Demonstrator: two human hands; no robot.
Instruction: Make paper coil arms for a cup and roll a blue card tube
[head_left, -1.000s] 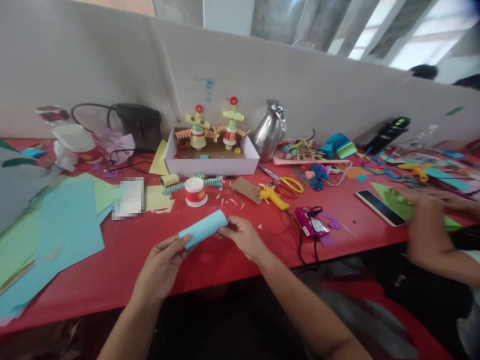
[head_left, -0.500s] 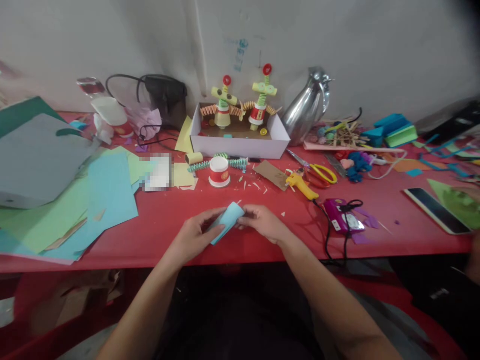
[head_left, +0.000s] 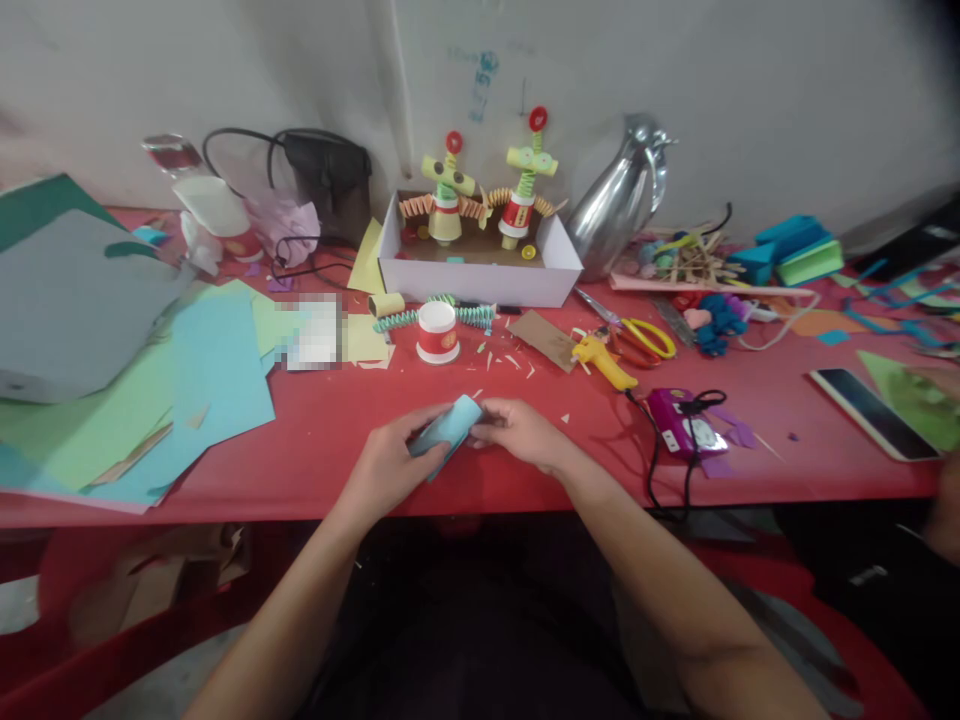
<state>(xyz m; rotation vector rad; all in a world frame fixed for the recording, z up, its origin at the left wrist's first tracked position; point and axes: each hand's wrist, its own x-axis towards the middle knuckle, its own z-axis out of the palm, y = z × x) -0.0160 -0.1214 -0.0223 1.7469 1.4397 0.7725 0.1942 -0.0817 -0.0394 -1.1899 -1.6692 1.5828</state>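
Note:
A light blue piece of paper (head_left: 448, 432), curled over into a roll-like shape, is held above the red table (head_left: 315, 440) near its front edge. My left hand (head_left: 397, 455) grips its lower left part between thumb and fingers. At the upper right edge, my right hand (head_left: 514, 432) pinches the paper with closed fingertips. Just beyond my hands stands an upside-down red and white paper cup (head_left: 438, 335), with green folded paper springs (head_left: 476, 318) behind it. A small yellow paper roll (head_left: 386, 305) lies to the cup's left.
Two paper figures stand in a white box (head_left: 480, 283) at the back, beside a steel jug (head_left: 619, 200). On the right lie a yellow glue gun (head_left: 606, 362), scissors (head_left: 649, 338) and a phone (head_left: 874, 415). Coloured sheets (head_left: 217, 370) cover the left. Another person's hand (head_left: 941, 400) shows far right.
The blue paper is curled over further and has tilted slightly in my hands. The whole view has shifted a little, so the table things appear higher.

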